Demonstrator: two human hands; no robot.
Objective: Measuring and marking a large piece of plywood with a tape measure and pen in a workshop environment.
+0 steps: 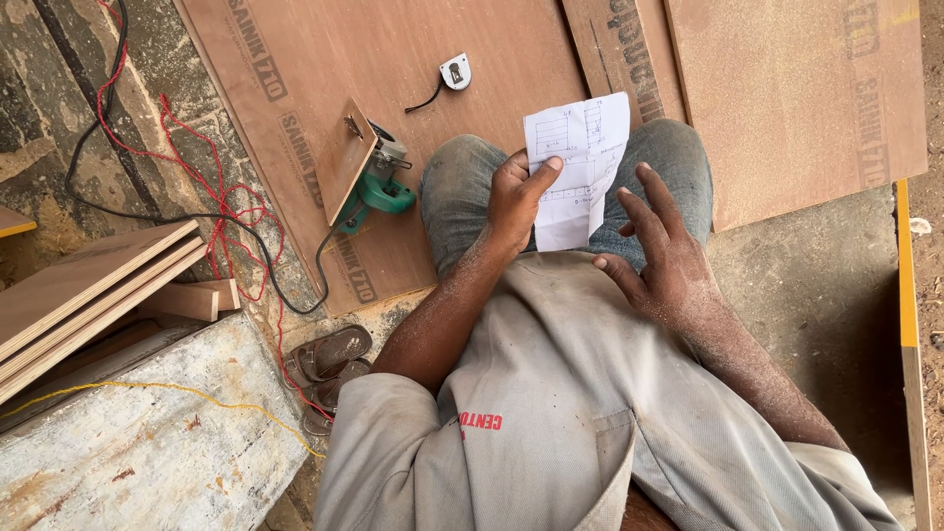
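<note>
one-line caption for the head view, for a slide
Left hand holds a paper sheet, right hand open beside it.

Single view only, head-worn camera. Looks steeply down over wearer's own chest and lap onto floor. Close range: shirt front fills lower frame, knees mid-frame, left hand (513, 202) and right hand (661, 258) near centre. Plywood sheets (393, 147) on floor run across top edge; white slab (147, 442) in bottom-left corner; yellow strip (907, 295) along right edge. No second view for overlap.
</note>
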